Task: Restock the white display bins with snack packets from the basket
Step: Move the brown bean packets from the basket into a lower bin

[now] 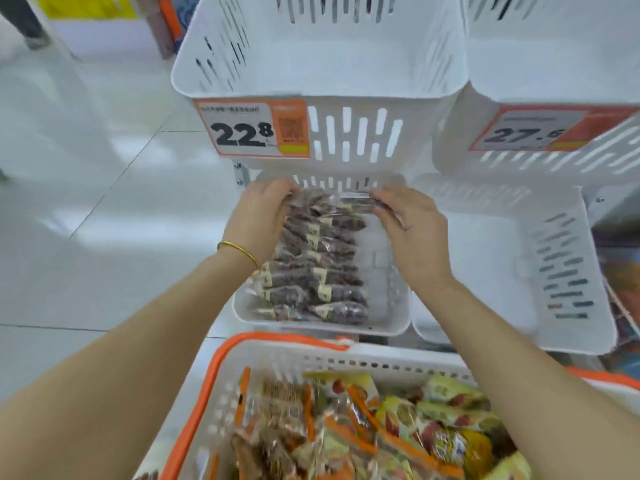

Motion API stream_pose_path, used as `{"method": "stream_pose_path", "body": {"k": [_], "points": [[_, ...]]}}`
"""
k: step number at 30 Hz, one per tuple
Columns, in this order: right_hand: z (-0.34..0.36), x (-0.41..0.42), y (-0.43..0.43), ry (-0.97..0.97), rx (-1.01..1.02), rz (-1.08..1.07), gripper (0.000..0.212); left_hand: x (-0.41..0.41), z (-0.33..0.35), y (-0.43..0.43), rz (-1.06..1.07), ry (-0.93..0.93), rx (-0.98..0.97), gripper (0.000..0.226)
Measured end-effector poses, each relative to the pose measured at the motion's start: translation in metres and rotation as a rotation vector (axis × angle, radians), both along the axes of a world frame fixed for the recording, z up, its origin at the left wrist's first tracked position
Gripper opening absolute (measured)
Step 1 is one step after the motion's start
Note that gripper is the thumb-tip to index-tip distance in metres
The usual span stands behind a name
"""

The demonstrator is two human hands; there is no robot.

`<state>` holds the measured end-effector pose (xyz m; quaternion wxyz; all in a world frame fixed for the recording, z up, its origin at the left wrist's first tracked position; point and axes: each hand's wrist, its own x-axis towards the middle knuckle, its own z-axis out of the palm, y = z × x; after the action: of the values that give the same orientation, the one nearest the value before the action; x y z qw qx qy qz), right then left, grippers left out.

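Note:
A lower white display bin point(394, 323) holds a row of clear packets of dark snacks point(311, 268) along its left side. My left hand point(261, 216) grips the left end of the rearmost packet point(332, 200). My right hand point(408, 225) pinches that packet's right end, both at the bin's far end. Below, the white basket with an orange rim point(221, 362) is full of mixed orange, yellow and brown snack packets point(363, 427).
An upper white bin point(318, 64) with a 22.8 price tag point(251, 129) hangs over the lower one. To the right stand another white bin point(512, 271) and a tagged upper bin point(554, 133). Pale tiled floor point(86, 202) lies left.

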<state>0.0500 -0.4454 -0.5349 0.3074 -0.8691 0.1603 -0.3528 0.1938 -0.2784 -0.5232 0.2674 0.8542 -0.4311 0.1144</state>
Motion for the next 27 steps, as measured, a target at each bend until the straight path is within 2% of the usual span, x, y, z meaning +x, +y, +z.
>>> {"method": "stream_pose_path", "body": {"k": [6,9,12,15,18,21,23,25,27], "points": [[-0.03,0.054,-0.01,0.019,0.048,-0.067,0.026,0.039,-0.028,-0.019,0.021,-0.175,0.002,0.021],[-0.039,0.067,-0.009,0.081,0.123,-0.072,0.028,0.049,-0.037,-0.03,0.088,-0.161,0.047,0.014],[-0.045,0.082,-0.013,0.173,0.15,-0.075,0.029,0.06,-0.043,-0.038,0.132,-0.145,0.164,0.024],[-0.048,0.096,-0.019,0.312,0.081,-0.028,0.027,0.071,-0.041,-0.04,0.217,-0.198,0.344,0.034],[-0.049,0.107,-0.028,0.467,0.051,-0.012,0.027,0.069,-0.035,-0.051,0.218,-0.167,0.476,0.04],[-0.045,0.112,-0.03,0.588,0.014,-0.003,0.028,0.056,-0.046,-0.053,0.227,-0.167,0.394,0.042],[-0.045,0.105,-0.026,0.673,-0.144,-0.066,0.031,0.05,-0.064,-0.046,0.178,-0.226,0.306,0.043],[-0.048,0.097,-0.018,0.699,-0.309,-0.184,0.034,0.051,-0.075,-0.038,0.156,-0.217,0.351,0.055],[-0.052,0.098,-0.011,0.66,-0.334,-0.18,0.034,0.055,-0.079,-0.034,0.168,-0.177,0.452,0.069]]}}
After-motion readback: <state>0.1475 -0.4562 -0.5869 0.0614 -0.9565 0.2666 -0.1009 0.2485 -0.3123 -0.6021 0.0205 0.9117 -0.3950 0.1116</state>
